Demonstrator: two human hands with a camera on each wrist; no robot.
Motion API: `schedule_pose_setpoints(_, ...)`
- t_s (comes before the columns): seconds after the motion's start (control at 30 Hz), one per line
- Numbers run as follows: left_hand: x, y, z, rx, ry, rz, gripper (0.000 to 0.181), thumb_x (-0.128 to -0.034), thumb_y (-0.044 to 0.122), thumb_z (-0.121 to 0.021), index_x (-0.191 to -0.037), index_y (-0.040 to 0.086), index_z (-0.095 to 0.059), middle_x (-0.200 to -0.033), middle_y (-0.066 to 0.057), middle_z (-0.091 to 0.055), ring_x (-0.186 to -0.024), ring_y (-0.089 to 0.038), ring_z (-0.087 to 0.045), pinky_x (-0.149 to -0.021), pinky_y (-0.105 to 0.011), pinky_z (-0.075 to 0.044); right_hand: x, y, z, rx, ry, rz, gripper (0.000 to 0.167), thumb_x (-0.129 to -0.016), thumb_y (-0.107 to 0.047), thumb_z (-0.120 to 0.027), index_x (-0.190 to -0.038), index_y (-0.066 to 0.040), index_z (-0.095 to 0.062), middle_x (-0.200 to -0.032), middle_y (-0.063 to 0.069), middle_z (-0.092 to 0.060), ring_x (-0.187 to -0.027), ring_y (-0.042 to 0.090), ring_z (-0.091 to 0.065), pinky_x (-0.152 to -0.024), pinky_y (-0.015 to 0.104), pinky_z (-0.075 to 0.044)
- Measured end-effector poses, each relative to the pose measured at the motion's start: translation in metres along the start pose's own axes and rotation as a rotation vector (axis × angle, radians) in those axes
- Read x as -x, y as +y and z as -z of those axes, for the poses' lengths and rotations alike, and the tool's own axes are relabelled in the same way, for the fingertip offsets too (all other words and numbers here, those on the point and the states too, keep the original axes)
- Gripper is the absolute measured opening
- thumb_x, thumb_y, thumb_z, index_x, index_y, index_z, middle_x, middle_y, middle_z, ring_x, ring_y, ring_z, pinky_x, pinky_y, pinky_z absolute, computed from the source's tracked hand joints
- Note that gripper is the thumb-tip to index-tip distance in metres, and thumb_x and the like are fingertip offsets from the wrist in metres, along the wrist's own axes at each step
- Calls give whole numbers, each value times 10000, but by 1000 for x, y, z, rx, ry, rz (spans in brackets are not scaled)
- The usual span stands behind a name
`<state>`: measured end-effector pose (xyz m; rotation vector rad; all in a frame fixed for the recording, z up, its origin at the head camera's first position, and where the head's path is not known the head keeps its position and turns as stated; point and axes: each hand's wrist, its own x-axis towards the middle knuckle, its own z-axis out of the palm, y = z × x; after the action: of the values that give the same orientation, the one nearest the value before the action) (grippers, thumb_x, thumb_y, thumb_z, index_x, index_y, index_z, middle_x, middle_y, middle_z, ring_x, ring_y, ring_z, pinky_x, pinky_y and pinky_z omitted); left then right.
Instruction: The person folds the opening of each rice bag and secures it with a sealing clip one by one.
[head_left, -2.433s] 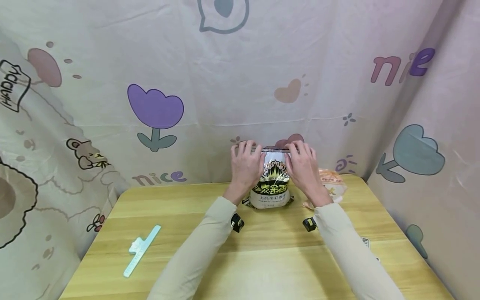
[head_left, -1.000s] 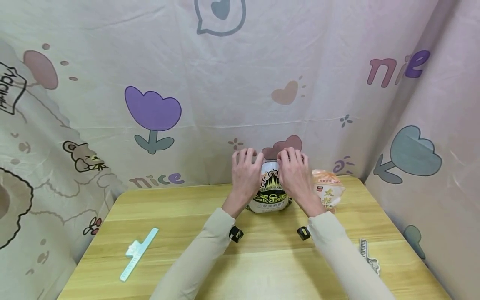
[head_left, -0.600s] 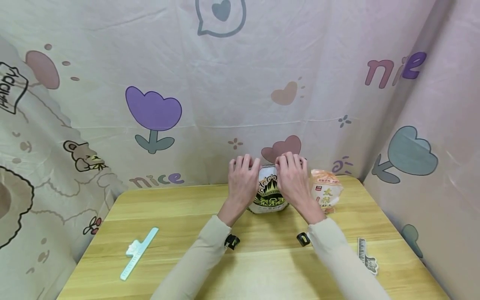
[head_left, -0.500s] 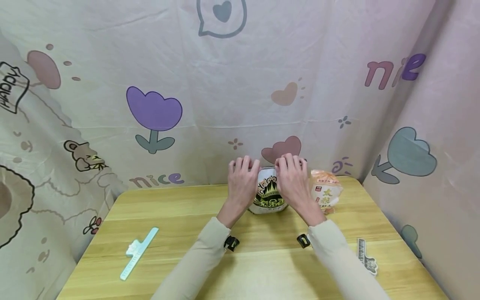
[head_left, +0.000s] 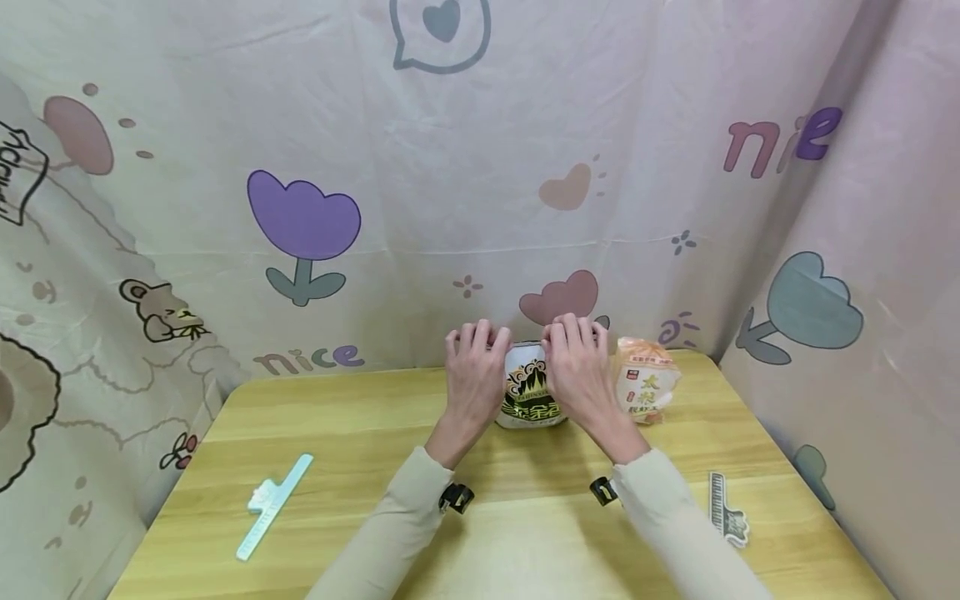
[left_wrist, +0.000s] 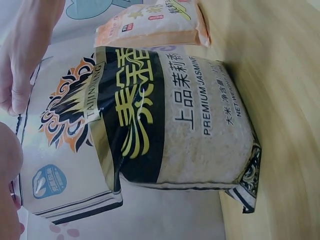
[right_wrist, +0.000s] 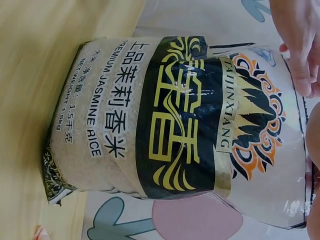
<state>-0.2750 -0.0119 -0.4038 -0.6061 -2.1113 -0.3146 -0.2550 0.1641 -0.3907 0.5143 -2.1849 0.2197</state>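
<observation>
A plump bag of jasmine rice with a black and gold label stands upright on the table. My left hand pinches the left part of its top edge, and my right hand pinches the right part. In the left wrist view the upper part of the rice bag bends and creases above the label. The right wrist view shows its white top panel reaching my right thumb. Most fingertips are hidden behind the top edge.
An orange and white food bag stands just right of the rice. A pale blue bag clip lies at the table's left, and a grey patterned clip at the right. A printed curtain hangs close behind.
Both hands have come lower with the rice bag's top edge, and less of its height shows above the label. The hands have also shifted slightly left.
</observation>
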Motion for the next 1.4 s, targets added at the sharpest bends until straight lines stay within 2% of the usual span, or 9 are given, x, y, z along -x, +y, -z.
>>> schedule_pose_setpoints(0.17,7,-5,7,48,9,-5,143,-1021,211,-579,-938,96,-599,-934,-69,-541,-971,-294,-521,-915,-506,-404,3,-9,-1,-53,40,3,276,-1079,-200,-389,-994,-13,-574,-1057,162,-566,-941,337,-513,-907,520,-402)
schedule_pose_setpoints(0.33,14,-7,18,52,-1,-7,138,-1020,200,-577,-935,94,-602,-944,-73,-565,-980,-293,-532,-892,-498,-403,6,-20,0,-74,67,5,272,-1074,-201,-388,-970,-20,-563,-1034,157,-561,-928,339,-503,-886,519,-398)
schedule_pose_setpoints(0.53,21,-8,37,79,-11,28,112,-1006,183,-611,-929,102,-604,-988,-66,-574,-1004,-291,-520,-896,-490,-398,8,-36,6,-84,58,20,254,-1070,-195,-412,-971,-21,-569,-1003,149,-560,-911,337,-497,-882,526,-398)
schedule_pose_setpoints(0.77,30,-8,55,124,-22,23,75,-1002,140,-611,-937,102,-604,-1002,-66,-591,-1008,-297,-526,-889,-484,-406,13,-49,11,-133,65,5,253,-1068,-186,-401,-959,-23,-560,-1007,151,-571,-913,334,-516,-919,544,-385)
schedule_pose_setpoints(0.97,37,-11,67,110,-20,52,46,-979,116,-634,-944,103,-608,-993,-60,-605,-1013,-302,-536,-918,-503,-417,15,-62,12,-179,66,11,243,-1067,-177,-406,-965,-18,-559,-998,138,-566,-920,330,-517,-938,549,-385)
schedule_pose_setpoints(1.13,44,-14,78,100,-50,81,51,-985,132,-635,-963,104,-599,-1035,-72,-609,-1043,-316,-540,-918,-514,-413,15,-75,13,-217,58,-19,220,-1066,-162,-411,-965,-25,-551,-989,124,-551,-896,317,-494,-964,549,-366)
schedule_pose_setpoints(1.4,52,-17,96,123,-91,153,63,-995,134,-629,-951,107,-593,-1072,-74,-600,-1066,-312,-531,-946,-515,-401,15,-93,13,-256,48,-36,161,-1049,-127,-459,-988,-21,-563,-1000,119,-559,-885,306,-486,-918,523,-380)
